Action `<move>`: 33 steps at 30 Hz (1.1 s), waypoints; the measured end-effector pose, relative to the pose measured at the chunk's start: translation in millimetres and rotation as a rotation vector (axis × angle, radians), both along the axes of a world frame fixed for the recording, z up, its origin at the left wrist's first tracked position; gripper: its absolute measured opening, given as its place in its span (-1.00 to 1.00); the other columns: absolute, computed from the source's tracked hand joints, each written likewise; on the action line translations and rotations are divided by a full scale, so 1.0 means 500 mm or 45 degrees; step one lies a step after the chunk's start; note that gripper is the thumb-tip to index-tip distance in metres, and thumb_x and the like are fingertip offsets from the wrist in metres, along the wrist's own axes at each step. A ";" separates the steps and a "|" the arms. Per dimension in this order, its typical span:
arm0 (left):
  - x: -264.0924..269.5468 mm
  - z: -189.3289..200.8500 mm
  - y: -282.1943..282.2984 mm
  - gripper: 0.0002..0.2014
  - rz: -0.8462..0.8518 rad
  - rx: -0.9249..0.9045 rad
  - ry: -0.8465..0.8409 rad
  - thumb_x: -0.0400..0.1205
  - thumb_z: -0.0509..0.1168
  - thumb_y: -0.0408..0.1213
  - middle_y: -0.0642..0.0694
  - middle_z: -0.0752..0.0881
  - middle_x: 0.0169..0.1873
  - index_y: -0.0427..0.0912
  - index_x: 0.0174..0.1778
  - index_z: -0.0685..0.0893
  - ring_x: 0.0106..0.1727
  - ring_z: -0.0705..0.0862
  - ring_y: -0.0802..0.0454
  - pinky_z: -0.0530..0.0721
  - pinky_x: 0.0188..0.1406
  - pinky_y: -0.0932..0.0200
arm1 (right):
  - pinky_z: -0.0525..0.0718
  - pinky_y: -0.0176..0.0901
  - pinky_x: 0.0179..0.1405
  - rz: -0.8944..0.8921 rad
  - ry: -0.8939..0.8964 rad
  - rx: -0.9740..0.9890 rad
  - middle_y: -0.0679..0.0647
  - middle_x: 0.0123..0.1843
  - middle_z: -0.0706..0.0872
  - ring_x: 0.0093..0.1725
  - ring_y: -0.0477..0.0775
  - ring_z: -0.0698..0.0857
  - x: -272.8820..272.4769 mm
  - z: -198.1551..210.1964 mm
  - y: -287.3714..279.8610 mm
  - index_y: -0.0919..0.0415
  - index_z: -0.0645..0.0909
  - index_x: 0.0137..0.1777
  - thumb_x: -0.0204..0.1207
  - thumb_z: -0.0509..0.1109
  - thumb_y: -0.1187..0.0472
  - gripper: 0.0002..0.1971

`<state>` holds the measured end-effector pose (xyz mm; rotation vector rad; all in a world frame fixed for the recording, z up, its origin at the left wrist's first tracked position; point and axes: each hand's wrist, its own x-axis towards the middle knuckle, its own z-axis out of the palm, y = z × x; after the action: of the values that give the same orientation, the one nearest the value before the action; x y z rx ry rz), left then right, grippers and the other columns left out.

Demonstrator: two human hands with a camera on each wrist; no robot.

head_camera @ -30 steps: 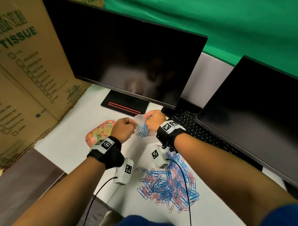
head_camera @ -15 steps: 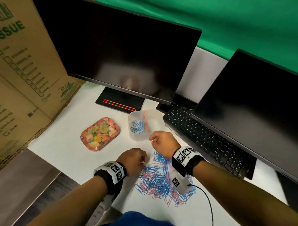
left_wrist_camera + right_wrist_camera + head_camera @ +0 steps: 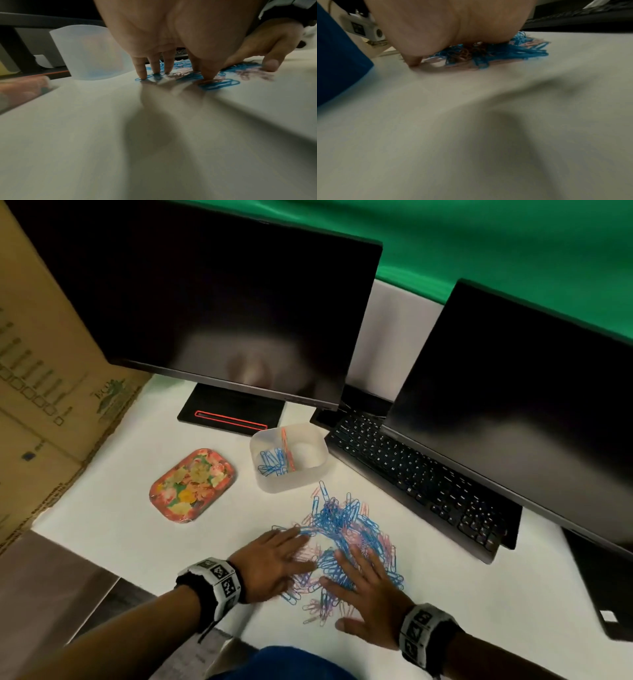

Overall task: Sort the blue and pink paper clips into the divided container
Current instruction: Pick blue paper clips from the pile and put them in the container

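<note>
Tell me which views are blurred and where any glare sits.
Head: mostly sharp, hazy reflections on both monitors, fingers slightly smeared. Left wrist: white table streaked with blur, long hand shadows. Right wrist: dim, blurred foreground, paper clips fairly clear.

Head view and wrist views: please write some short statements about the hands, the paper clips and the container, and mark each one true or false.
1. Both hands lie flat with spread fingers on the pile of paper clips. True: the left hand and the right hand press on it.
2. The divided container holds blue clips in its left compartment. True.
3. The right compartment is full of pink clips. False: it looks empty; a few pink clips stand at the divider.
4. The floral tray lies to the right of the container. False: it lies to its left.
5. The left hand pinches one clip. False: its fingers are straight.
</note>
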<state>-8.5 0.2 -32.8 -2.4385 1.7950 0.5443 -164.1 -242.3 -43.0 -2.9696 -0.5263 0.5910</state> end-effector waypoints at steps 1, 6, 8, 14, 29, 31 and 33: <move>0.005 0.000 0.002 -0.44 0.014 0.003 -0.018 0.52 0.20 0.09 -0.16 0.43 0.55 0.36 0.50 0.33 0.56 0.41 -0.20 0.51 0.40 -0.17 | -0.08 0.29 0.49 -0.020 0.018 -0.025 0.15 0.71 0.13 0.66 0.35 0.01 0.004 -0.001 -0.005 -0.29 0.02 0.65 0.50 -0.01 -0.50 -0.26; 0.020 0.003 0.008 -0.50 0.075 -0.032 -0.061 0.56 0.16 0.09 -0.19 0.43 0.56 0.36 0.46 0.38 0.57 0.39 -0.21 0.45 0.42 -0.18 | -0.16 0.28 0.50 -0.087 0.006 -0.013 0.19 0.71 0.04 0.66 0.29 -0.10 0.020 0.023 -0.016 -0.31 0.00 0.65 0.52 -0.04 -0.50 -0.28; 0.020 0.008 0.009 -0.58 0.122 -0.105 -0.029 0.54 0.19 0.07 -0.15 0.52 0.49 0.32 0.36 0.51 0.51 0.49 -0.19 0.55 0.37 -0.12 | -0.26 0.23 0.59 -0.148 -0.064 0.167 0.11 0.73 -0.10 0.69 0.16 -0.20 0.023 0.026 -0.022 -0.33 -0.04 0.65 0.58 -0.02 -0.44 -0.33; 0.008 0.023 -0.021 -0.81 0.251 -0.287 0.077 0.48 0.25 -0.10 0.04 0.65 0.02 0.15 -0.02 0.68 0.00 0.68 -0.06 0.60 -0.08 0.13 | 0.68 0.09 0.07 -0.375 -0.387 0.403 -0.05 0.01 0.68 0.07 0.01 0.58 0.086 0.036 -0.009 0.00 0.69 0.07 0.52 0.29 0.02 -0.78; 0.014 0.039 -0.075 -0.82 0.178 -0.029 0.177 0.58 0.24 -0.20 -0.06 0.60 0.06 0.02 0.04 0.70 0.12 0.58 -0.12 0.44 -0.05 0.12 | 0.60 -0.02 0.05 -0.477 -0.085 0.387 0.07 -0.08 0.65 0.03 0.11 0.57 0.155 0.033 0.061 0.16 0.67 -0.13 0.53 0.27 0.26 -0.86; 0.021 0.039 -0.072 -0.76 0.148 -0.024 0.202 0.55 0.26 -0.25 -0.05 0.62 0.06 0.05 0.09 0.70 0.12 0.60 -0.12 0.52 -0.01 0.08 | 0.59 -0.08 0.00 -0.543 -0.079 0.471 0.06 -0.09 0.65 0.00 0.08 0.57 0.155 0.040 0.060 0.17 0.67 -0.12 0.53 0.28 0.27 -0.87; 0.027 0.038 -0.071 -0.78 0.129 -0.021 0.194 0.55 0.26 -0.24 -0.02 0.63 0.04 0.06 0.05 0.72 0.13 0.59 -0.11 0.53 0.01 0.06 | 0.60 -0.15 -0.09 -0.681 -0.065 0.647 0.00 -0.16 0.65 -0.10 0.01 0.60 0.156 0.048 0.056 0.14 0.67 -0.17 0.49 0.33 0.31 -0.89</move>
<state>5.2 -35.5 -14.1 -2.5749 1.7414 0.7456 -86.3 -214.3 -18.8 -2.4777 0.1168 0.2730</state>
